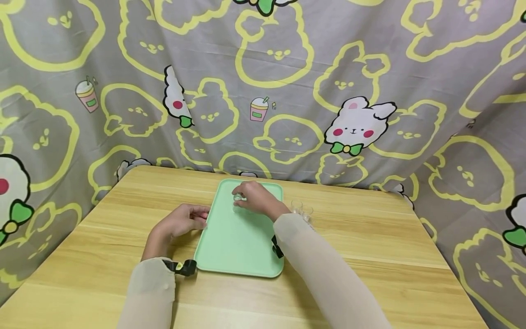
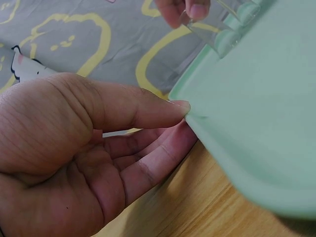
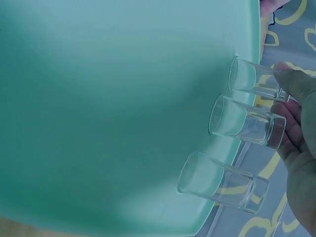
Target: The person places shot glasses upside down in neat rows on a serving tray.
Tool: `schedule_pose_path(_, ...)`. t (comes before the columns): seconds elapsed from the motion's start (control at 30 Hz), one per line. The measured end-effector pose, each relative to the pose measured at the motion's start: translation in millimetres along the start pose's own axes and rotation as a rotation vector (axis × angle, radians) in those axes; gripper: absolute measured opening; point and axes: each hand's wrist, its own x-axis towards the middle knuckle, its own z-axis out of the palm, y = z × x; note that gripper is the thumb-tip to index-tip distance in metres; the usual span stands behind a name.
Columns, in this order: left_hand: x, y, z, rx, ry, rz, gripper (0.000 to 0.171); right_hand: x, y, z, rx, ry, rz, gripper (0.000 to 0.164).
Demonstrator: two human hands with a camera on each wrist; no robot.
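Observation:
A pale green rectangular tray (image 1: 238,249) lies on the table. My left hand (image 1: 185,220) is at its left edge, and in the left wrist view it pinches the tray's rim (image 2: 217,148), thumb above and fingers below. Over the tray's far left part, my right hand (image 1: 255,197) holds a small shot glass (image 3: 247,79) by its thick base, the mouth toward the tray. Two more shot glasses stand in a row beside it, a middle one (image 3: 242,121) and an end one (image 3: 222,180), both mouth down on the tray near its edge.
Right of the tray, partly behind my right forearm, more clear glasses (image 1: 297,206) stand on the wooden table (image 1: 370,242). A patterned grey curtain (image 1: 222,59) hangs just beyond the table's far edge.

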Motion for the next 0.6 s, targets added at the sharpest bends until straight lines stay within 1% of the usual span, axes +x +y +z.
schedule_pose_path(0.1,-0.6,-0.1,-0.1,-0.003,0.000,-0.002,0.052,0.7,-1.4,0.2,0.004,0.000,0.008,0.037)
schedule_pose_path(0.23,-0.1,0.8,0.2,-0.002,0.000,-0.003,0.051,-0.6,-4.0,-4.4,0.012,0.006,0.012,0.043)
schedule_pose_path(0.37,0.6,1.0,0.0,0.000,-0.001,-0.002,0.051,-2.9,-6.8,-12.2,0.018,0.037,0.003,0.042)
schedule_pose_path(0.47,1.1,0.1,-0.2,0.002,0.000,-0.001,0.052,-6.4,-8.1,-18.6,0.014,0.063,-0.015,0.040)
schedule_pose_path(0.6,1.1,-0.5,0.6,0.007,0.002,0.003,0.051,-13.8,-7.7,-27.9,0.008,0.097,-0.064,0.040)
